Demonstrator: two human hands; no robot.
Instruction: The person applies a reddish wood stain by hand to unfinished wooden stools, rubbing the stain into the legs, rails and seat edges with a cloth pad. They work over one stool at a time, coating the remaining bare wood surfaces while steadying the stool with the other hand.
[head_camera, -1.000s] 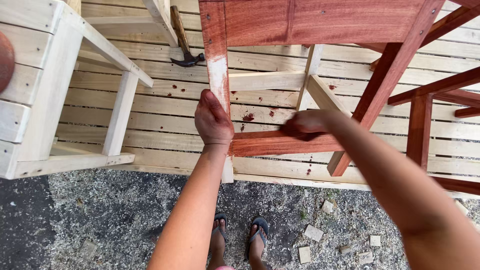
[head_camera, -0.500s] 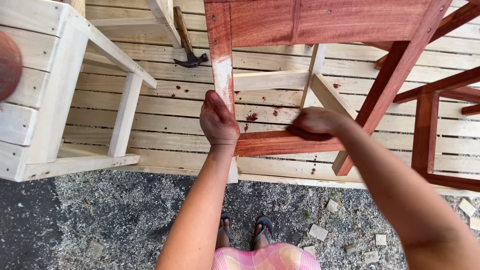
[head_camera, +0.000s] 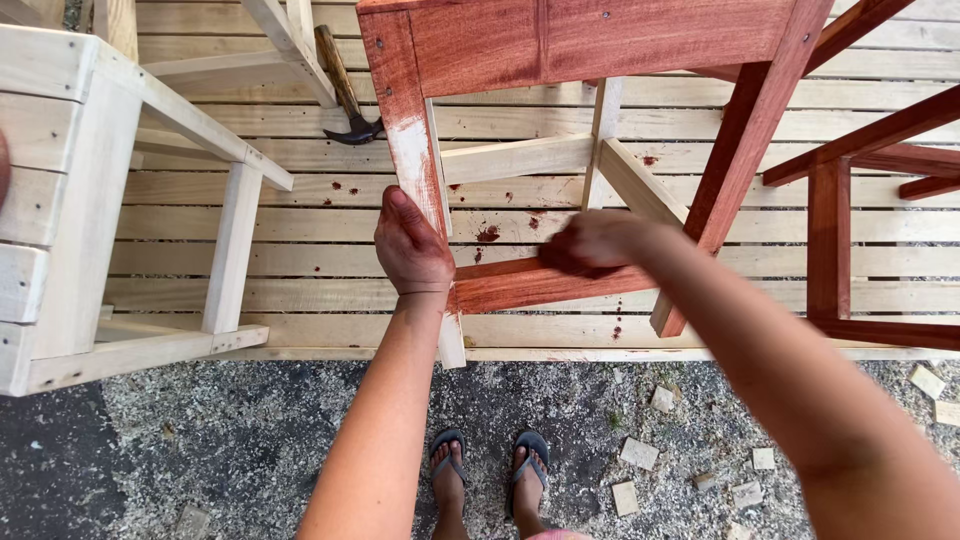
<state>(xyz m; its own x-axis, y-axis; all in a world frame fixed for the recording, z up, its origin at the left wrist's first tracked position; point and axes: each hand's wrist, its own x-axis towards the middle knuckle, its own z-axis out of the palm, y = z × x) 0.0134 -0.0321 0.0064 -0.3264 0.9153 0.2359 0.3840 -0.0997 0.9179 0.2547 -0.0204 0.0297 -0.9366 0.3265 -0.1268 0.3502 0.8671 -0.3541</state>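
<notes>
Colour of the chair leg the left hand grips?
Reddish-brown stained wooden leg, lower part still pale and unstained; left hand grips it. Head view.

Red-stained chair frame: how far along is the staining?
Done: the top panel and the far legs look fully red. In hand: the left hand grips the near leg, while the blurred right hand works on the lower rail. Left: a pale patch on that leg, its bare lower end, and the unstained inner crosspieces.
</notes>
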